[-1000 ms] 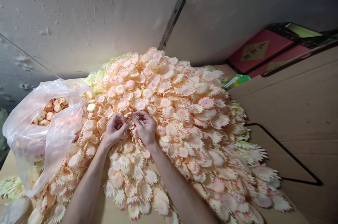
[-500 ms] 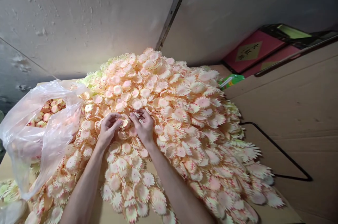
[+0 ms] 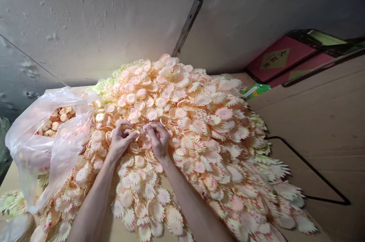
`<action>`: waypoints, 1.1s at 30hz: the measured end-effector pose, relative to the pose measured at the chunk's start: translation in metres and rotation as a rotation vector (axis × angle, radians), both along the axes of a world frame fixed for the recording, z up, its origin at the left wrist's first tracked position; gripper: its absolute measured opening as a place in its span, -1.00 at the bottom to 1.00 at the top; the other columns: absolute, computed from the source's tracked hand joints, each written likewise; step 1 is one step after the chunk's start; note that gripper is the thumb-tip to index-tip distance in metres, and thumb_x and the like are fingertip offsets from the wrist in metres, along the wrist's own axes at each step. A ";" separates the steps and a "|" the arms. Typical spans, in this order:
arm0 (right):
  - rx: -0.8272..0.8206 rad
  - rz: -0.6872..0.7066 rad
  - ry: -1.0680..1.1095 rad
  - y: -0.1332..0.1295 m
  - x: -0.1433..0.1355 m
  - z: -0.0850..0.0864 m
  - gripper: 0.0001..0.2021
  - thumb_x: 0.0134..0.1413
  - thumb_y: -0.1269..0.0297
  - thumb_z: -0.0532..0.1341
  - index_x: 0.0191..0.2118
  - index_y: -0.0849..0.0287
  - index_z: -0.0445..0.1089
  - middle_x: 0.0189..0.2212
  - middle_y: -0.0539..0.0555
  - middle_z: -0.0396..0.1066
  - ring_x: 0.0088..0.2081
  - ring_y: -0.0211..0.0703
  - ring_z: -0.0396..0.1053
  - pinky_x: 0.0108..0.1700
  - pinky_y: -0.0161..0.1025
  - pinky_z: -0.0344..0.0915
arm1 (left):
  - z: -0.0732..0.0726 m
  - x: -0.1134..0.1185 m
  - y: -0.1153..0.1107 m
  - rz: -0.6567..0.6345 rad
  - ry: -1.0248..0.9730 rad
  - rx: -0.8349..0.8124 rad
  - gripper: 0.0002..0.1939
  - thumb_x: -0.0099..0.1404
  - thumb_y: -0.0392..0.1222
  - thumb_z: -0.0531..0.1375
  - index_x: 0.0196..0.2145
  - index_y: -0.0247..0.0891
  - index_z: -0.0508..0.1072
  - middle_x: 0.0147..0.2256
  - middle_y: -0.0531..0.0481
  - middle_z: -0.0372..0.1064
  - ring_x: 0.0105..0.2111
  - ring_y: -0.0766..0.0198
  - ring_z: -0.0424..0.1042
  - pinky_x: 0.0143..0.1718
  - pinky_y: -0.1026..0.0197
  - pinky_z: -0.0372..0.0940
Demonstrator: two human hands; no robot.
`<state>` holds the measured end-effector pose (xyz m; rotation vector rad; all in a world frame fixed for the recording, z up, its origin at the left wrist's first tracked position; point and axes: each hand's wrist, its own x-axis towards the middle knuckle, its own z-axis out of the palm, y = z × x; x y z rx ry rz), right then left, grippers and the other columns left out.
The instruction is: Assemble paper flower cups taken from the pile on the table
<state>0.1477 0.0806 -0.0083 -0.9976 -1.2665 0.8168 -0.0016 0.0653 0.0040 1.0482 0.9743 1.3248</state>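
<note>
A large heap of thin, pale pink and cream artificial flower layers with fringed edges and reddish marks lies in front of me. My left hand is at the near middle of the heap, fingers curled and thumb pressed towards a small flower layer. Just to its right, my right hand pinches thumb and fingertips together at the edge of another flower layer, mostly covered by the fingers. The two hands are close but apart. Smaller red-tipped flower pieces show through the mouth of a clear plastic bag on the left.
The heap spreads over a tan tabletop against a grey, flaking wall. On the right stand a large cardboard panel, a bent black rod, a green packet and a red box.
The whole view has shifted slightly right and down. My right hand's fingers have closed further, so the flower layer at their tips shows less. My left hand stays beside it.
</note>
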 end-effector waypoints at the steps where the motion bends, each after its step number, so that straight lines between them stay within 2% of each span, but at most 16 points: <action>1: 0.027 0.005 -0.010 0.000 0.000 0.001 -0.73 0.22 0.15 0.19 -0.47 0.16 0.39 -0.47 0.01 0.34 -0.35 -0.17 0.29 -0.24 -0.22 0.23 | 0.000 0.000 0.000 0.006 0.011 0.005 -0.60 0.09 -0.07 0.40 -0.26 -0.21 0.28 -0.63 0.26 0.09 -0.63 0.53 0.03 -0.56 0.44 -0.01; 7: 0.067 0.112 -0.066 -0.002 0.001 0.006 -0.85 0.16 0.24 0.24 -0.41 0.12 0.47 -0.37 0.06 0.40 -0.20 -0.09 0.36 -0.12 -0.16 0.30 | -0.005 0.000 0.001 0.028 -0.004 -0.027 -0.64 0.16 -0.01 0.35 -0.21 -0.25 0.37 -0.64 0.24 0.10 -0.65 0.53 0.02 -0.60 0.44 -0.04; 9: 0.065 0.150 -0.089 -0.002 0.001 0.006 -0.89 0.13 0.25 0.27 -0.39 0.11 0.50 -0.34 0.07 0.42 -0.17 -0.08 0.37 -0.10 -0.15 0.31 | -0.006 -0.001 0.002 0.052 -0.015 -0.034 -0.66 0.14 -0.01 0.36 -0.25 -0.27 0.41 -0.64 0.24 0.10 -0.67 0.54 0.02 -0.62 0.44 -0.03; 11: 0.057 0.148 -0.081 -0.002 0.001 0.005 -0.91 0.11 0.26 0.30 -0.39 0.10 0.52 -0.33 0.07 0.43 -0.16 -0.08 0.37 -0.10 -0.15 0.32 | -0.007 -0.001 0.003 0.070 -0.019 -0.013 -0.69 0.09 -0.04 0.40 -0.34 -0.29 0.44 -0.58 0.17 0.24 -0.63 0.52 0.15 -0.57 0.43 0.10; 13: 0.051 0.132 -0.060 -0.001 0.001 0.004 -0.92 0.10 0.26 0.31 -0.38 0.09 0.54 -0.34 0.07 0.43 -0.17 -0.09 0.38 -0.10 -0.16 0.32 | -0.007 -0.001 0.004 0.092 -0.010 0.042 -0.70 -0.01 -0.10 0.45 -0.43 -0.31 0.47 -0.46 0.05 0.40 -0.49 0.43 0.34 -0.43 0.38 0.27; 15: 0.039 0.127 -0.041 0.000 0.002 0.001 -0.92 0.10 0.24 0.32 -0.37 0.08 0.55 -0.34 0.07 0.43 -0.18 -0.09 0.38 -0.11 -0.17 0.33 | -0.007 -0.001 0.005 0.134 0.008 0.081 -0.71 -0.11 -0.15 0.49 -0.49 -0.31 0.50 -0.41 -0.01 0.46 -0.39 0.35 0.42 -0.34 0.33 0.33; 16: 0.028 0.126 -0.027 0.001 0.002 -0.001 -0.90 0.11 0.22 0.32 -0.37 0.08 0.55 -0.34 0.07 0.43 -0.18 -0.09 0.38 -0.12 -0.17 0.33 | -0.007 -0.001 0.006 0.158 0.021 0.077 -0.72 -0.13 -0.16 0.49 -0.51 -0.31 0.52 -0.42 -0.01 0.47 -0.40 0.34 0.42 -0.35 0.32 0.33; 19: -0.014 0.120 0.014 0.002 0.002 -0.004 -0.81 0.18 0.14 0.25 -0.35 0.08 0.56 -0.34 0.09 0.42 -0.18 -0.08 0.38 -0.13 -0.17 0.34 | -0.007 -0.001 0.005 0.218 0.071 0.005 -0.74 -0.13 -0.13 0.49 -0.51 -0.31 0.56 -0.49 0.00 0.47 -0.49 0.37 0.37 -0.44 0.32 0.30; 22: -0.023 0.126 0.002 0.002 0.002 -0.004 -0.77 0.21 0.12 0.22 -0.34 0.09 0.56 -0.33 0.10 0.42 -0.15 -0.06 0.37 -0.08 -0.14 0.33 | -0.006 -0.002 0.002 0.219 0.106 -0.026 -0.75 -0.03 -0.08 0.44 -0.51 -0.33 0.57 -0.51 0.01 0.44 -0.53 0.40 0.31 -0.46 0.32 0.25; 26: 0.001 0.165 -0.025 0.000 0.002 0.001 -0.83 0.18 0.18 0.24 -0.34 0.11 0.53 -0.29 0.10 0.42 -0.14 -0.06 0.38 -0.06 -0.12 0.34 | -0.008 -0.002 0.001 0.167 0.107 -0.040 -0.66 0.10 -0.01 0.37 -0.58 -0.35 0.49 -0.60 0.07 0.28 -0.58 0.46 0.15 -0.53 0.35 0.13; 33: 0.051 0.210 -0.092 -0.001 0.003 0.003 -0.93 0.09 0.28 0.32 -0.30 0.09 0.55 -0.25 0.09 0.40 -0.12 -0.08 0.38 -0.06 -0.13 0.35 | -0.012 -0.004 0.002 0.130 0.099 -0.007 -0.63 0.19 0.06 0.29 -0.51 -0.32 0.43 -0.59 0.12 0.15 -0.60 0.47 0.03 -0.57 0.35 0.01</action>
